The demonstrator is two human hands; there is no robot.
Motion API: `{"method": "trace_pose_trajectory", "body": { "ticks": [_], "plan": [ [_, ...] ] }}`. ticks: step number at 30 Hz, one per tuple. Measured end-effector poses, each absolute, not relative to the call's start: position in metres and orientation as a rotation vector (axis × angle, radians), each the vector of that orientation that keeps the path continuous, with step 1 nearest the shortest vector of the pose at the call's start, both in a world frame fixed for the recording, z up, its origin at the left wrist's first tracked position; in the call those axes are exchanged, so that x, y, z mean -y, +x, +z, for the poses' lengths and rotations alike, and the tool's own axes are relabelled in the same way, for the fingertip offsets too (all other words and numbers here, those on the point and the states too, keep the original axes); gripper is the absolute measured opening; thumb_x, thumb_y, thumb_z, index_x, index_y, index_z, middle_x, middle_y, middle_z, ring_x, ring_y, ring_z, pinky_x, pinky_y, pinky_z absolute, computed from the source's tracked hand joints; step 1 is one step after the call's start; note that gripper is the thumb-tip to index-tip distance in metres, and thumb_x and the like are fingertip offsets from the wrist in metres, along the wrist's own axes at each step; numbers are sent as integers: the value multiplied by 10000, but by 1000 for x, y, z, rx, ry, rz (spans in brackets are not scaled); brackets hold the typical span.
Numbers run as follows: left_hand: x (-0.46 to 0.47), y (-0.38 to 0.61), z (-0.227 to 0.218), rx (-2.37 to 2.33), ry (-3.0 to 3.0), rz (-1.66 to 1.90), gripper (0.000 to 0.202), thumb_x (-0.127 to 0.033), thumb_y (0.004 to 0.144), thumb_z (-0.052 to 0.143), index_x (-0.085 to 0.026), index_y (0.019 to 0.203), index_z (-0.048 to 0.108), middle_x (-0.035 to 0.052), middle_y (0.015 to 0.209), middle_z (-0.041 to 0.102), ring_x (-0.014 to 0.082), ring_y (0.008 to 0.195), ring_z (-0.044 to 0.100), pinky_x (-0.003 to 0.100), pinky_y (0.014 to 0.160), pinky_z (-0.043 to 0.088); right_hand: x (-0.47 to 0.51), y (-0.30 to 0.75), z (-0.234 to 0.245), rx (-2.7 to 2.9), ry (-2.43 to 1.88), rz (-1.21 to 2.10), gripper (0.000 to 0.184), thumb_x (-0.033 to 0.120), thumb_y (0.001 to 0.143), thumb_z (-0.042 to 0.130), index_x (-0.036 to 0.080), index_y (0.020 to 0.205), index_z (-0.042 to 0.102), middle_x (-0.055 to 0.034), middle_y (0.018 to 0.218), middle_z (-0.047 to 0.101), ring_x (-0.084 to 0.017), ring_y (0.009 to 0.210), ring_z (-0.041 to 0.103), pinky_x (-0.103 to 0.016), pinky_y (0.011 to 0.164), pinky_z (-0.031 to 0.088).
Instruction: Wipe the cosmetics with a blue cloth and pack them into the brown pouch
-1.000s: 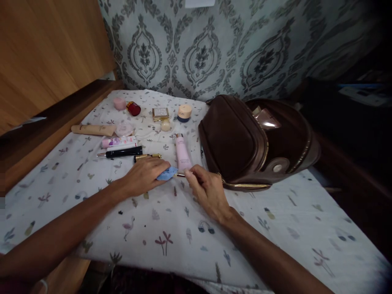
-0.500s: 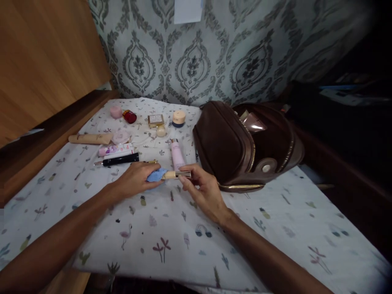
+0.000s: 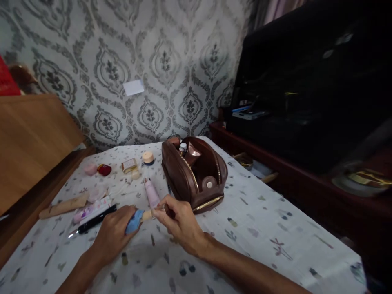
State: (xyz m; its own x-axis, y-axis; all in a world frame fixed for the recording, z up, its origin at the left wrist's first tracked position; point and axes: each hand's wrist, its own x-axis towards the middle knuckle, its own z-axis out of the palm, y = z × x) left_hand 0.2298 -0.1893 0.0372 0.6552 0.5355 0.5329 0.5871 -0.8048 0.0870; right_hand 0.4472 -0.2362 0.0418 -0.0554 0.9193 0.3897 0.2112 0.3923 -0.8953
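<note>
My left hand [image 3: 114,226] is closed around a crumpled blue cloth [image 3: 134,221], which wraps one end of a slim beige cosmetic tube [image 3: 147,215]. At the tube's other end, my right hand [image 3: 182,222] pinches the shiny cap between thumb and fingers. Just beyond my right fingertips lies a pink squeeze tube [image 3: 151,192]. A brown zip cosmetic bag [image 3: 177,173] stands open behind my right hand, with a shiny pinkish tube [image 3: 192,154] and a white-capped bottle [image 3: 183,147] inside. Left of my left hand lies a black pen-like tube [image 3: 96,219].
Farther back on the printed cloth [image 3: 254,253] are a cream jar [image 3: 148,158], a gold compact [image 3: 129,165], a red bottle [image 3: 104,169] and a pink jar [image 3: 90,168]. A beige tube [image 3: 64,205] lies at left. Wooden furniture [image 3: 36,143] borders the left side; a dark screen [image 3: 300,90] stands right.
The view has swung to the right and upward, so the bag and items appear farther left and lower. Both hands still hold the beige tube and cloth; the right fingers cover more of the cap.
</note>
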Motion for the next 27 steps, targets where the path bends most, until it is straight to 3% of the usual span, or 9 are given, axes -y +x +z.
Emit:
{"method": "trace_pose_trajectory", "body": {
  "ticks": [6,11,18,23,27],
  "plan": [
    [191,269,72,698,-2737,-891,93,-213,956,483,-238,867,496,-16,673,594,152,556,585,271,503,425,255,481,68,1466,-1006,787,268,386,923,584,193,742,540,66,568,429,-93,520,400,-224,500,325],
    [195,315,95,660,-2881,-882,163,-222,974,476,-248,818,436,-41,634,551,128,523,555,253,468,399,275,525,87,1539,-958,683,155,336,961,566,202,1003,631,19,708,584,-121,616,530,-233,553,425],
    [202,362,111,610,-2981,-738,32,-233,978,506,-232,967,537,-16,749,619,135,672,631,246,590,473,297,584,90,1490,-971,545,105,302,964,589,226,1014,641,-5,739,645,-129,601,596,-233,519,488],
    [188,375,114,507,-2880,-683,178,-206,992,462,-187,1132,570,45,898,689,161,784,667,249,682,504,300,616,89,1297,-999,481,83,302,967,598,241,1002,642,20,672,634,-106,529,591,-194,467,485],
    [170,372,105,541,-2730,-620,351,-234,992,451,-180,1323,553,77,973,680,181,807,662,253,638,500,289,631,84,1226,-1025,414,68,289,971,594,262,1014,639,25,684,632,-101,548,593,-178,445,462]
  ]
}}
